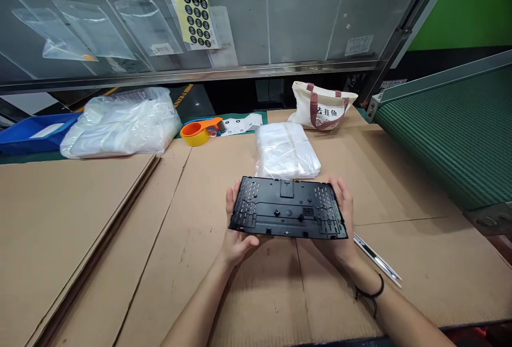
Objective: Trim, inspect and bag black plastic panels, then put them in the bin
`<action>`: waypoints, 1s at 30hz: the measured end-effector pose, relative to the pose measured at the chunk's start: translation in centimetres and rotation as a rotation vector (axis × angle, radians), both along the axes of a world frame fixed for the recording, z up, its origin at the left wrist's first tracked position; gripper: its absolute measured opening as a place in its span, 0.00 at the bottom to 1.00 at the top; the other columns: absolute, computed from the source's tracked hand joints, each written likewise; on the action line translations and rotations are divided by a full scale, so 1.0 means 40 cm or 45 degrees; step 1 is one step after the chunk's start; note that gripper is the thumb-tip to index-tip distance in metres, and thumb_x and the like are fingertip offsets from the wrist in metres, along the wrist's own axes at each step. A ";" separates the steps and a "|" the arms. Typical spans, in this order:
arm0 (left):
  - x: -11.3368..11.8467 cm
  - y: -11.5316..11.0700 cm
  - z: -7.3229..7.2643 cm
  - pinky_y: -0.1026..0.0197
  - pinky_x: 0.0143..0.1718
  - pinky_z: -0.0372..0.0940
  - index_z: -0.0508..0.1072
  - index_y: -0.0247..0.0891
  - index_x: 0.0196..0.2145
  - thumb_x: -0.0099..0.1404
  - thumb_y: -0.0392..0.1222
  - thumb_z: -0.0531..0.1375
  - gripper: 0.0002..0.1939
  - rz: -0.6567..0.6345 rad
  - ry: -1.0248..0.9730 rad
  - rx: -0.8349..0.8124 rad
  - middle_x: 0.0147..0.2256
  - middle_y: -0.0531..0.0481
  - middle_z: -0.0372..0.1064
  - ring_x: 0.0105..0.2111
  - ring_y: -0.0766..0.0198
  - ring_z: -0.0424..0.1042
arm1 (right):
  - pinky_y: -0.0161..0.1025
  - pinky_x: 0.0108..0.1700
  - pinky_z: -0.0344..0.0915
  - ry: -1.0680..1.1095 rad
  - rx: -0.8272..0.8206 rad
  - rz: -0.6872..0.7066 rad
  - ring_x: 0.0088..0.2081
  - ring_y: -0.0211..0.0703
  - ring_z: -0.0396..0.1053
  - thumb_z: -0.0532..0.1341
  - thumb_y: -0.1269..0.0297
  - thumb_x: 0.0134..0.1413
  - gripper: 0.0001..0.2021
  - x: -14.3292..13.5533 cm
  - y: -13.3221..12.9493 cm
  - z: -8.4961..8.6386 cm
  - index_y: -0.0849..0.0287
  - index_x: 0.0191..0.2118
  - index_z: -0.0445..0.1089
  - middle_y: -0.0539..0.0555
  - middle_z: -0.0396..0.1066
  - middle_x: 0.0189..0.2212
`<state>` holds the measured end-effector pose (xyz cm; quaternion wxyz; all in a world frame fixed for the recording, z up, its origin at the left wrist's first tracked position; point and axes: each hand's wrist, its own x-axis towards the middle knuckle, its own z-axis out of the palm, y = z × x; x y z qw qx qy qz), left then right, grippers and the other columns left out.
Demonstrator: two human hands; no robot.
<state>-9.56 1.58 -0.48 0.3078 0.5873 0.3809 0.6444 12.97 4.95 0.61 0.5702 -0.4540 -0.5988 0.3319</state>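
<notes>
Between my hands is a black rectangular plastic panel (294, 211), with slotted vents at both ends and small posts and clips on its face. My left hand (236, 240) grips its left end, the thumb below the near edge and fingertips showing past the side. Around the right end, my right hand (344, 219) holds it too, fingers behind the edge; its thumb is hidden. The panel is held above the cardboard-covered table (256, 293), its far edge a little in front of a stack of clear plastic bags (286, 149).
A silver pen-like tool (378, 259) lies by my right wrist. Behind are a tape roll in an orange dispenser (196, 132), a bulky plastic-wrapped bundle (120, 123), a blue tray (36, 136) and a cloth bag (322, 107). A green conveyor belt (452, 133) borders the right.
</notes>
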 end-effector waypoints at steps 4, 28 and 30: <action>-0.028 0.003 -0.006 0.41 0.66 0.42 0.43 0.51 0.68 0.56 0.68 0.59 0.49 0.198 0.140 -0.025 0.69 0.44 0.39 0.68 0.46 0.40 | 0.48 0.58 0.64 -0.219 -0.055 0.264 0.55 0.48 0.69 0.65 0.68 0.50 0.35 0.013 -0.003 0.013 0.52 0.64 0.55 0.59 0.69 0.55; 0.166 0.177 0.025 0.46 0.40 0.65 0.64 0.37 0.38 0.62 0.40 0.60 0.09 0.653 1.210 -0.201 0.39 0.39 0.66 0.40 0.47 0.68 | 0.49 0.50 0.69 0.487 -0.172 -0.497 0.47 0.53 0.73 0.65 0.49 0.48 0.23 0.081 0.006 -0.027 0.65 0.42 0.75 0.61 0.77 0.40; 0.178 0.202 0.021 0.44 0.41 0.64 0.64 0.37 0.36 0.60 0.33 0.58 0.06 0.670 1.263 -0.205 0.37 0.38 0.66 0.40 0.45 0.67 | 0.49 0.51 0.68 0.493 -0.183 -0.499 0.47 0.54 0.73 0.65 0.48 0.48 0.24 0.082 0.005 -0.031 0.65 0.44 0.74 0.61 0.77 0.41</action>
